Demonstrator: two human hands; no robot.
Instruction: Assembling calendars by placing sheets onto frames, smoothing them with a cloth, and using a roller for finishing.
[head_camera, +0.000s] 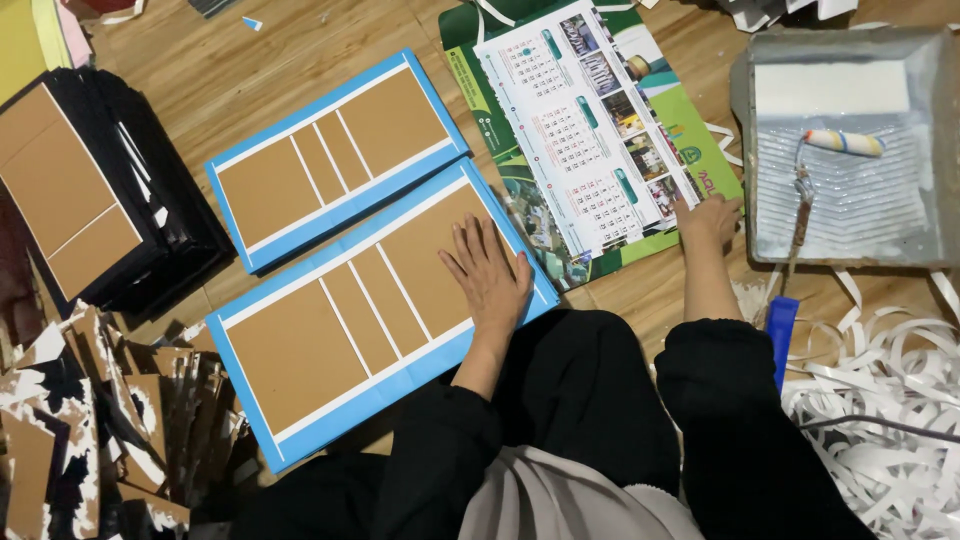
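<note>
— While I watched the head view, my left hand (490, 275) lay flat on the near blue sheet (370, 320), fingers spread, palm over its right-hand brown board.

— And the other?

— My right hand (708, 220) rested on the calendar sheet (590, 130), fingertips at its lower right corner, fingers together, gripping nothing. I saw the paint tray (930, 150) just beside it, roller (845, 142) inside. A second blue sheet (335, 150) lay further off.

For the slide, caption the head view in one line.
Left hand flat on a blue sheet bearing brown cardboard panels; right hand on a calendar sheet.
</note>
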